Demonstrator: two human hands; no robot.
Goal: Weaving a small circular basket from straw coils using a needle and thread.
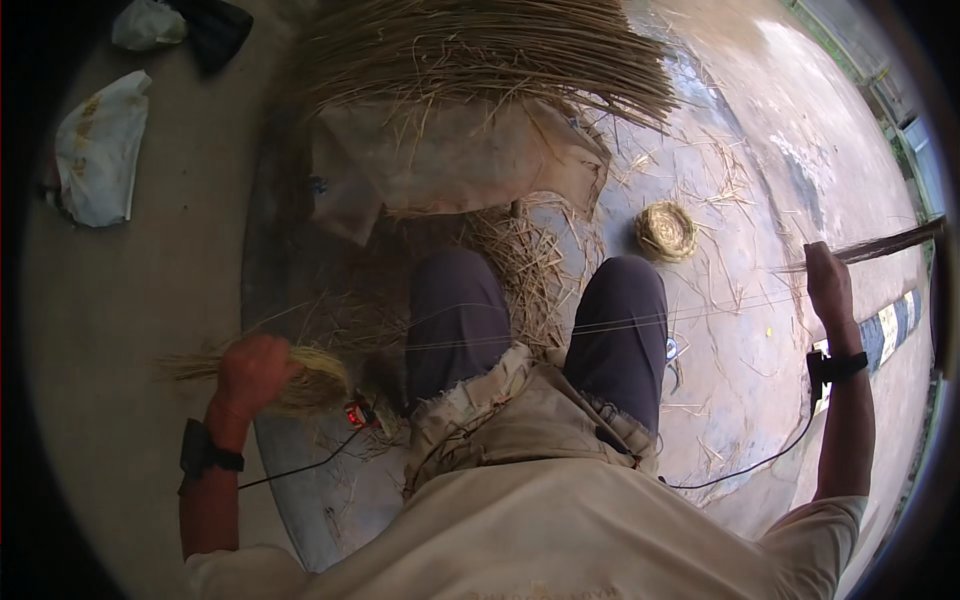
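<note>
My left hand point(255, 372) is closed round a coiled straw piece point(318, 380), its loose straw ends sticking out to the left. Out to the far right, my right hand point(828, 280) is raised in a fist. Thin pale strands point(620, 323) stretch nearly straight across my lap between the two hands. The right fist appears to grip their far end, though its fingers hide it. A dark bundle of fibres point(890, 243) runs from beside that fist to the right edge; whether the hand holds it, I cannot tell.
A thick pile of long straw stalks point(480, 50) lies ahead on a brown sheet point(450, 160). A small round straw basket point(666, 231) sits beyond my right knee, near scissors point(674, 365). Loose straw point(520, 270) litters the mat. White bags point(103, 150) lie far left.
</note>
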